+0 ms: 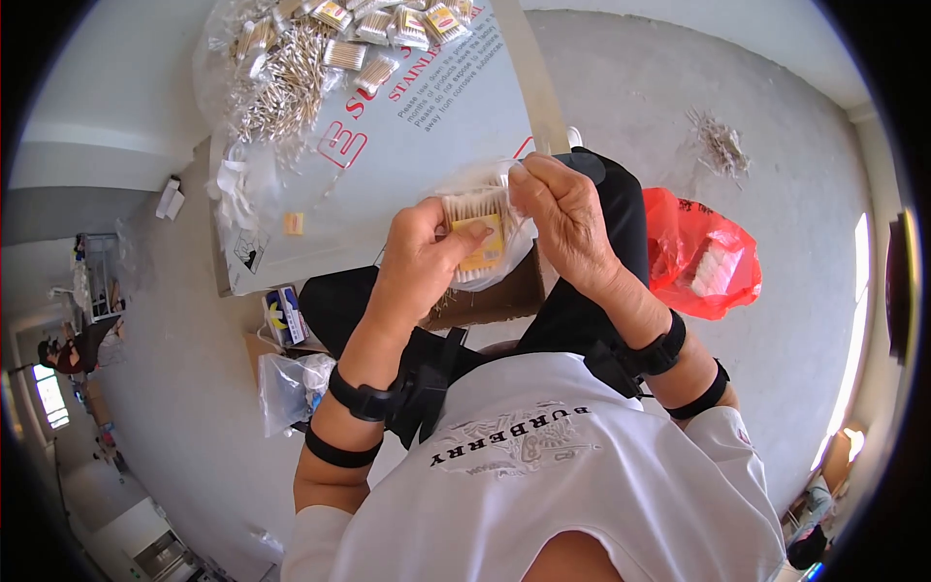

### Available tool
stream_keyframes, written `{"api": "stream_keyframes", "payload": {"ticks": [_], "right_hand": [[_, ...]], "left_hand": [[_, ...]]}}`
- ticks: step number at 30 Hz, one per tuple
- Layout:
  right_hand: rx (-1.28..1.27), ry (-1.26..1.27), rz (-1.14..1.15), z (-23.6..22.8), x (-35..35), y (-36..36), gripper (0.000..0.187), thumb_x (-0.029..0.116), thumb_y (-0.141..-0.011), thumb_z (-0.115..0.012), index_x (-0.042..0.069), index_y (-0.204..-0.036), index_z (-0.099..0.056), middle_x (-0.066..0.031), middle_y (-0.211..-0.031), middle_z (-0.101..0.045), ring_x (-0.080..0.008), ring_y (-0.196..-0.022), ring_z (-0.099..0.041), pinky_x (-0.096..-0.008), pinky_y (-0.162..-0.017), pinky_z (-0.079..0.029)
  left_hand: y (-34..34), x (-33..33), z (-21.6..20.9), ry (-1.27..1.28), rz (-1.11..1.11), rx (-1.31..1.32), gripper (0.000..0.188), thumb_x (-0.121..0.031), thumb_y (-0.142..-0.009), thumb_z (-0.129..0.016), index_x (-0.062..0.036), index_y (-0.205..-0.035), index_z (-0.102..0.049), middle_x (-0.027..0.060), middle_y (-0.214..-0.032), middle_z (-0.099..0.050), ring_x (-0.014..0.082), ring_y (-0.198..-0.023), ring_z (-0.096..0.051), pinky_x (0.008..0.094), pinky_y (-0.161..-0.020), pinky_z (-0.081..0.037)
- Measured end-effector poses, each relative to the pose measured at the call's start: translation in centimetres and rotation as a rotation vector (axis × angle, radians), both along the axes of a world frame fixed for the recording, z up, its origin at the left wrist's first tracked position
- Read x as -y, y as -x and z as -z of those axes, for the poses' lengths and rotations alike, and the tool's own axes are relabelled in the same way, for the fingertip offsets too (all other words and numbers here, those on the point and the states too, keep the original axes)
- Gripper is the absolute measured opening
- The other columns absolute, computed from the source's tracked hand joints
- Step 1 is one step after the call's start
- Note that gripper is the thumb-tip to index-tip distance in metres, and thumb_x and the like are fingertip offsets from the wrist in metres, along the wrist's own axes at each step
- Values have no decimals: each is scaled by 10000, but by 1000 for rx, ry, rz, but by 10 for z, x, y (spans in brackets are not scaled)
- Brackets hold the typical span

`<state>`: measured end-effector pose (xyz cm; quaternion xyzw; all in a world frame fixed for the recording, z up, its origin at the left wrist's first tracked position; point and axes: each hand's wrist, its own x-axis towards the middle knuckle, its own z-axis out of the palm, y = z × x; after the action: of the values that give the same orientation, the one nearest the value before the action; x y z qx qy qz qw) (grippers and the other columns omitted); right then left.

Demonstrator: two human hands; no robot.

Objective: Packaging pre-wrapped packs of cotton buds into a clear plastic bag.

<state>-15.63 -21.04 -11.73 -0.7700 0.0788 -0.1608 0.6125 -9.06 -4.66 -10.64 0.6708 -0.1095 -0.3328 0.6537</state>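
My left hand (412,254) grips a flat pack of cotton swabs (473,207), its thumb lying over the yellow label on the front. Thin clear plastic (490,175) wraps loosely round the pack, and its edge is pinched between the thumb and fingers of my right hand (570,215). Both hands are just above the near edge of a pale grey printed board (388,175). On its far left part lies a heap of loose cotton swabs (286,82), partly in a clear bag. Several wrapped swab packs (376,71) lie beside that heap.
A small yellow card (294,224) rests on the board. Below my hands is an open cardboard box (519,296). A red plastic bag (669,276) and a scatter of swabs (720,145) are on the floor to the right. Another clear bag (283,393) sits at left.
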Motion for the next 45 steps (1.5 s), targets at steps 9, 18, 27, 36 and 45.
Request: {"api": "stream_keyframes", "payload": {"ticks": [9, 18, 27, 36, 45], "right_hand": [[275, 737, -143, -45, 11, -1, 409, -60, -613, -619, 22, -1013, -638, -151, -1353, -494, -342, -1312, -391, -490, -1021, -367], [5, 880, -269, -20, 13, -19, 406, -99, -708, -615, 23, -1090, -680, -150, -1369, -477, -331, -1381, -344, -488, -1033, -380], [-12, 993, -365, -27, 1, -27, 477, 55, -701, -778, 44, -1162, -657, -163, -1448, -424, -337, -1421, -291, -494, -1098, -309], [-19, 1086, -413, -28, -3, -28, 589, 258, -627, -865, 21, -1119, -645, -193, -1449, -416, -338, -1437, -258, -528, -1107, -281], [35, 1153, -404, -11, 0, -45, 593, 449, -640, -830, 4, -1011, -706, -209, -1424, -449, -341, -1430, -264, -566, -1098, -272]], "left_hand": [[-7, -6, -7, -59, 29, 32, 197, -81, -889, -649, 110, -911, -608, 149, -859, -663, 163, -729, -628, 331, -669, -502], [-11, -5, -10, -333, 238, 546, 229, -112, -850, -697, 102, -856, -613, 203, -823, -606, 375, -716, -595, 423, -675, -475], [-2, -17, -5, -698, 130, 1087, 198, -103, -848, -701, 49, -857, -575, 160, -794, -557, 350, -687, -567, 441, -651, -466], [-22, -41, 24, -485, -63, 418, 200, 41, -828, -655, 20, -1017, -590, 43, -795, -593, 119, -661, -567, 277, -595, -473], [-9, -28, -9, -334, -97, 652, 373, 52, -771, -676, -2, -1132, -597, 53, -907, -592, 114, -785, -549, 265, -690, -468]]}}
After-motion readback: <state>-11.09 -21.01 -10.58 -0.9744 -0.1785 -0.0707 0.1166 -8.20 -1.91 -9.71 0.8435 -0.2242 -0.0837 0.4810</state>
